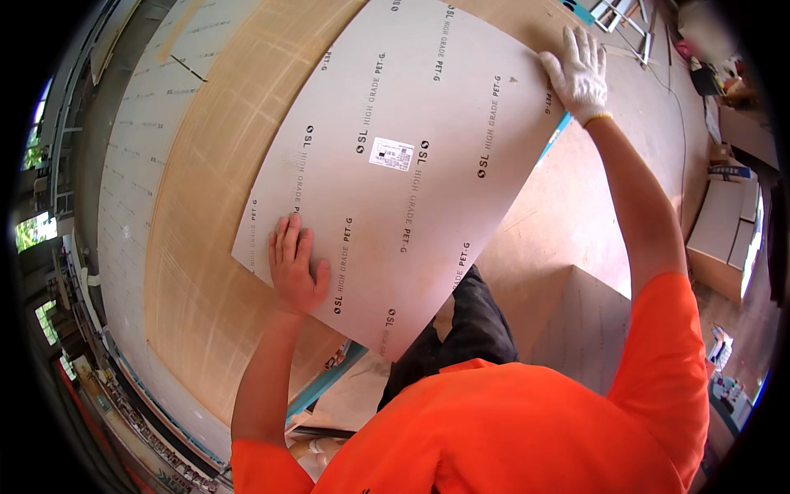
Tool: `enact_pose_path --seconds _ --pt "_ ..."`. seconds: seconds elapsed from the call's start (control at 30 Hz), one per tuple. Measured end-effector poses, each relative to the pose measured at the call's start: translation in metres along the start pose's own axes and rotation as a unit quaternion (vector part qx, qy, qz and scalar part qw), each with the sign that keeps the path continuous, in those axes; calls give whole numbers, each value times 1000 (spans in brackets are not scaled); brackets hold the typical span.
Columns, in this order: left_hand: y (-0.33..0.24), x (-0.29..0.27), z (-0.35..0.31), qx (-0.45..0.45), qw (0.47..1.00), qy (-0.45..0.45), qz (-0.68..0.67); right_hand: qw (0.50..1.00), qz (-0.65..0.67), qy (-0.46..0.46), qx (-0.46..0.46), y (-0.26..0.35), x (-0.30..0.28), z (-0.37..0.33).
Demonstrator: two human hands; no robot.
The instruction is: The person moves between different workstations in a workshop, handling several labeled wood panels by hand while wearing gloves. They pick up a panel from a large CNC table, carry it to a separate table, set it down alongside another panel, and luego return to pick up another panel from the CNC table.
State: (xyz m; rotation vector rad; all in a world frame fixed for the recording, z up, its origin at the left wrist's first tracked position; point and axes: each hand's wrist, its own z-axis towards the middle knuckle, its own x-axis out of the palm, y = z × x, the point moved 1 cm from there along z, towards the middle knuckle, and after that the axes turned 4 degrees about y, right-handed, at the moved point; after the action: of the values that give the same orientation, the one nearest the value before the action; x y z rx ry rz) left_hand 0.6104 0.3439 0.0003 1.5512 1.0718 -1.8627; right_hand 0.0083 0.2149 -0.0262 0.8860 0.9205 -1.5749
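A large flat panel (346,189) lies aslant in front of me, wrapped in pale protective film with rows of dark print. Near its middle sits a small white label (392,155). My bare left hand (298,267) rests flat on the panel's near left part, fingers stretched out and close together. At the far right edge, my right hand (583,78) wears a white knitted glove with a yellow cuff. Its fingers are straight and apart, with the thumb beside the panel's edge. Neither hand is wrapped around anything.
Beneath the panel is a brown board-topped table (206,165) with a teal frame (325,380). Another printed sheet (136,173) lies along the left. A grey panel (580,321) stands low beside my right leg. Cardboard boxes (724,239) and white metal frames (621,20) are on the right.
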Motion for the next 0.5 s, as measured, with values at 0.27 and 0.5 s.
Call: enact_pose_path --seconds 0.27,0.5 --pt "-2 1 6 -38 999 -11 -16 863 387 229 -231 233 -185 -183" --pt "61 -4 10 -332 940 -77 22 790 578 133 -152 260 -255 -254"
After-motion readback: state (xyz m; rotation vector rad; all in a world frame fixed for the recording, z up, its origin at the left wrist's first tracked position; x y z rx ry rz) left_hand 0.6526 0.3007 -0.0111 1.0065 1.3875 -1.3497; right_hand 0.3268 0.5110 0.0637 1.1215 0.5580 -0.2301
